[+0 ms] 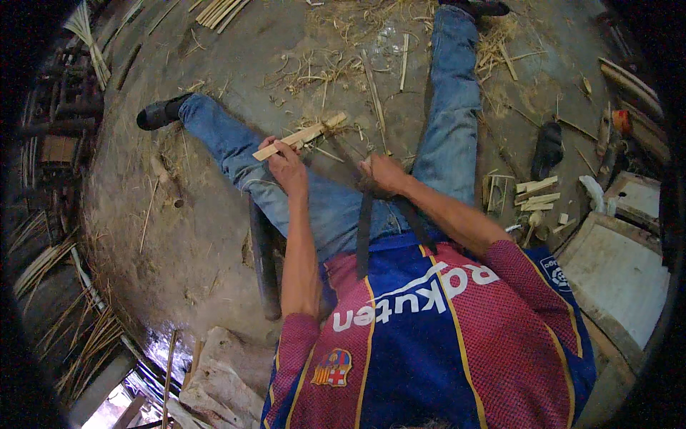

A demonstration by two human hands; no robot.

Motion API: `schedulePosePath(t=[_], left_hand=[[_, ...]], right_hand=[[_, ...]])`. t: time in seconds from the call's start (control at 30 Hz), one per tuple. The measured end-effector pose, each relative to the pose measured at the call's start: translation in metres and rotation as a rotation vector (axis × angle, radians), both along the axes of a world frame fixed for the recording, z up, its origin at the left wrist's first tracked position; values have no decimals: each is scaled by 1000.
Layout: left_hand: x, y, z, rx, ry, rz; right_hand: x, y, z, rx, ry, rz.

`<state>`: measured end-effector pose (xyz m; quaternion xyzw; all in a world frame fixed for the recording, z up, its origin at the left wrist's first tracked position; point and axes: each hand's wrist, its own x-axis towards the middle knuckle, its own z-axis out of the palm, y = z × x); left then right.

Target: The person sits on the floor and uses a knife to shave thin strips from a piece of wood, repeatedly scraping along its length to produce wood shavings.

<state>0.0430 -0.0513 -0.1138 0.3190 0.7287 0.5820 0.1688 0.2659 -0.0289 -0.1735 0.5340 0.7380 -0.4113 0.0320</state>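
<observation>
My left hand (287, 169) is closed around one end of a flat, pale bamboo strip (306, 136). The strip slants up and to the right above my left leg, and thin shavings hang about its far end. To the right, between my spread legs, my right hand (384, 174) makes a fist. A dark, narrow, blade-like tool (347, 153) runs from that fist up toward the strip's far end; its handle is hidden in my fingers. Dark straps (365, 232) hang in front of my shirt, below the right hand.
Curly shavings (311, 71) and a long thin strip (374, 100) litter the floor ahead. Short split pieces (537, 194) lie right of my right leg, near a black slipper (547, 149) and pale-topped boards (616, 261). Bundled sticks (220, 13) lie far left; a pale sack (227, 372) is near left.
</observation>
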Motion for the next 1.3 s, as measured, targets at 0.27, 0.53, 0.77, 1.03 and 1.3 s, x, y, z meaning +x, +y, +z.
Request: schedulePosePath(t=[0.27,0.53,0.77,1.03,1.3], left_hand=[[-13,-6,2,229,-168,91],[-16,-6,-8,103,-681,-142],[-3,-8,-18,-244,-609,-707],[15,-7,-16,-247,-894,-579],[7,-15,-10,-287,-1096,-514]], right_hand=[[0,10,4,-72,176,-188],[-12,17,20,161,480,-360],[-22,9,2,-165,482,-448],[-23,12,-19,205,618,-348],[-7,31,31,149,293,-358]])
